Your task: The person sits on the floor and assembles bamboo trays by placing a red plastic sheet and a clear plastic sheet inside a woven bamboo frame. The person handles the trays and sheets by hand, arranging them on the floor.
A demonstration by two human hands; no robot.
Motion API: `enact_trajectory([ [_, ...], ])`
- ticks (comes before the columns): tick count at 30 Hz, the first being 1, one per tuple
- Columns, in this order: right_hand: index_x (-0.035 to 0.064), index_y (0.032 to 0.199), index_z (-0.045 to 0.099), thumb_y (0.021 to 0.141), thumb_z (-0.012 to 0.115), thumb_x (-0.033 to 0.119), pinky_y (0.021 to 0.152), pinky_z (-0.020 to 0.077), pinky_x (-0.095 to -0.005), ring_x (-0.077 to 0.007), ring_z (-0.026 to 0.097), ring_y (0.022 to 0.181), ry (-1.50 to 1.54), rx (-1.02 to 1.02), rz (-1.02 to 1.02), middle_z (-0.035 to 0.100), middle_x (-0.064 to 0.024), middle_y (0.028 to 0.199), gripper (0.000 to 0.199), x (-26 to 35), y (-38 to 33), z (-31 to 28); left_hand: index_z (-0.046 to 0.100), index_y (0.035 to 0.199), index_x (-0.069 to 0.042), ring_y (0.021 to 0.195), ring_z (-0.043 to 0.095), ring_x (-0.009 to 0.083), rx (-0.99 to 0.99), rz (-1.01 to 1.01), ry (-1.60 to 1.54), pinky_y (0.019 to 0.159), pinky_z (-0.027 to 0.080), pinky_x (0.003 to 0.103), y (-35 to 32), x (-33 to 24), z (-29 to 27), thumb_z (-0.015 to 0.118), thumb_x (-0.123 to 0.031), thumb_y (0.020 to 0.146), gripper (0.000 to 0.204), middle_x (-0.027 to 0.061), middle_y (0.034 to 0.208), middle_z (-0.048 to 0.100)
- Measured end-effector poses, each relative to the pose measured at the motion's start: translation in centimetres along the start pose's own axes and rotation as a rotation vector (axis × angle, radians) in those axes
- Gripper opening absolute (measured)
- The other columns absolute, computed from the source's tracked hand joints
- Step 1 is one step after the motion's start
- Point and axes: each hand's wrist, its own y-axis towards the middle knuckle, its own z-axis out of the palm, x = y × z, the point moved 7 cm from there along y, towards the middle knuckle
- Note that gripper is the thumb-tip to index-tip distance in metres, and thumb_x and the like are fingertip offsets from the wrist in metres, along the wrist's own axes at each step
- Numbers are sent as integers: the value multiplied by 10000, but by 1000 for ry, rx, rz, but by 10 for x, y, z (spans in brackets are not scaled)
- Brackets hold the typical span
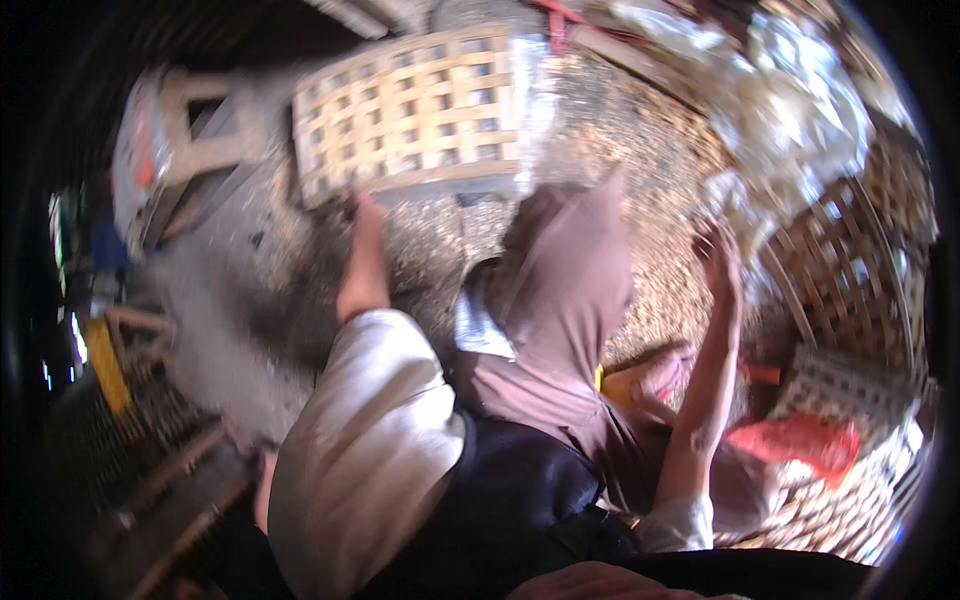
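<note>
Woven basket at arm's length, with both hands at work height. The left hand [366, 208] meets the lower left corner of the pale woven basket [405, 110], which lies ahead of the person with its slatted face in view. Contact is apparent, but blur conceals whether the fingers close around the border; this cannot be told. The corner probably suits a hold because the border looks firmer than the open weave, and it is the part nearest the body.

The right hand [716, 255] hangs free well to the right, its fingers loosely bent and slightly apart, with nothing visible in them. Its distance from the basket suggests that it bears none of the basket's weight. Between the arms rises a fold of brown cloth [575, 290].

The floor [660, 130] is strewn with tan flakes. Clear plastic sheeting [800, 95] is heaped at the upper right, above a dark lattice basket [840, 270] that leans at a tilt; gathering them at the side presumably leaves room ahead. Nearer the person lies a red bag [800, 445]. A wooden stool [210, 140] stands left of the pale basket.
</note>
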Motion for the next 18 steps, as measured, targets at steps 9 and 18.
enact_trajectory([
  [9,49,1109,626,935,574,450,679,551,-366,-255,677,795,-948,23,-162,691,-130,929,441,94,29,3,539,1228,-75,1125,488,209,688,306,-599,908,483,374,-61,-115,84,610,-229,913,357,74,1240,518],
  [18,38,884,702,857,677,352,543,505,-278,-97,604,609,333,-840,-313,649,-42,673,316,48,-22,-165,566,1221,-15,1097,575,199,1534,1524,-192,955,465,332,-570,-265,-80,626,-180,933,337,89,1193,597],
])
